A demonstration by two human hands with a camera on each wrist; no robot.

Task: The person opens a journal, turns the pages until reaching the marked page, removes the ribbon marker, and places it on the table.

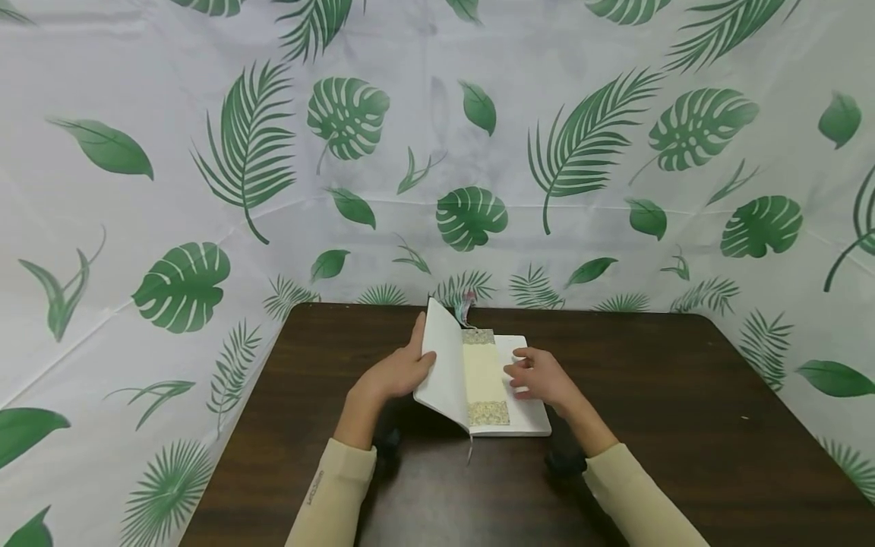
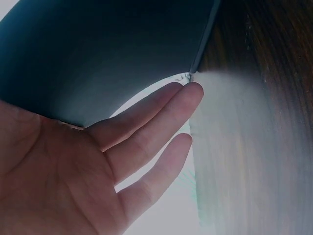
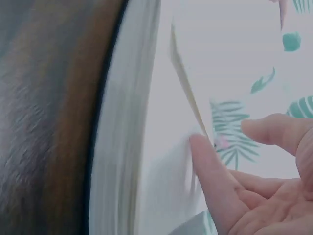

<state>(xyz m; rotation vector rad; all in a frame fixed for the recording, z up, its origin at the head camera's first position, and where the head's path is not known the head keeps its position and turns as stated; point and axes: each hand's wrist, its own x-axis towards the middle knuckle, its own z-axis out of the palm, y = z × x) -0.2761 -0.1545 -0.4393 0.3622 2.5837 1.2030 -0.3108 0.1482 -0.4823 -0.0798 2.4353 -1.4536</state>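
A notebook (image 1: 536, 418) with white pages lies open on the table. Its left side is tilted up, held by my left hand (image 1: 393, 374), thumb on the page and other fingers behind. In the left wrist view, several fingers stretch out behind the dark cover (image 2: 107, 54). Near the spine, on the right page, is a pale yellow bookmark (image 1: 482, 368) with speckled ends and a tassel (image 1: 465, 308). Over that page hovers my right hand (image 1: 543, 377), fingers loosely bent. In the right wrist view, one fingertip is at the bookmark's edge (image 3: 186, 81); the thumb stands apart.
The dark brown wooden table (image 1: 656, 410) extends around the notebook. Behind it hangs a white cloth (image 1: 424, 167) printed with green leaves. A thin ribbon (image 1: 470, 450) hangs from the notebook's lower edge.
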